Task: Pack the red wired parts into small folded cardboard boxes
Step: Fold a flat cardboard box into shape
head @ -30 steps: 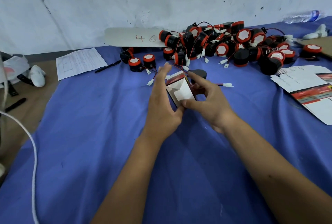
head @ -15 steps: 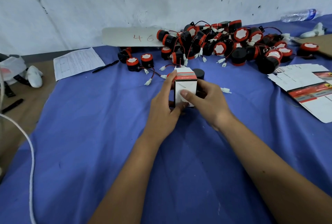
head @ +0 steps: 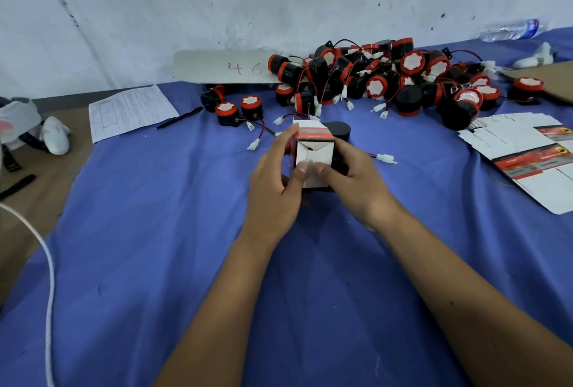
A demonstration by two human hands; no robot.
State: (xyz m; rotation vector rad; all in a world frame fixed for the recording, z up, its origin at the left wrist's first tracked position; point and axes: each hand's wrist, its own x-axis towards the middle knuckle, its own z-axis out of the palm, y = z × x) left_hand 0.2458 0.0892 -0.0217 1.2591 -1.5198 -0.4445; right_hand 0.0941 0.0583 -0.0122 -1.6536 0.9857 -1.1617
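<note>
While both hands work at the middle of the blue cloth (head: pixel 155 231), everything else lies still around them. Far left, on the bare brown table (head: pixel 37 175), sit one white bundle (head: pixel 55 135) and one black marker (head: pixel 17 186), and a white cord (head: pixel 46 262) curves down the left edge. One printed sheet (head: pixel 130 112) lies half on the cloth with one black pen (head: pixel 179 118) beside it. Behind, a pale board (head: pixel 223 67) marked "4 6" leans flat by the wall. Three loose red parts (head: pixel 226 113) stand just ahead of it, wires trailing; the main pile (head: pixel 387 82) farther right holds too many to count exactly, well over twenty. At the centre, one small box (head: pixel 313 154) is held upright just above the cloth, its white bottom flaps facing the camera. The left hand (head: pixel 273 185) grips the box's left side, fingers curled round it, thumb pressing on the lower flap. The right hand (head: pixel 356 182) grips the right side, its thumb also pressing on that flap, touching the left thumb. One black part (head: pixel 339 130) lies just behind the box, and one white plug (head: pixel 386 157) on a red wire sticks out right of the right hand. Farther right lies a stack of flat box blanks (head: pixel 527 154); I cannot count them. One bottle (head: pixel 511 29) lies at the far right by the wall.
</note>
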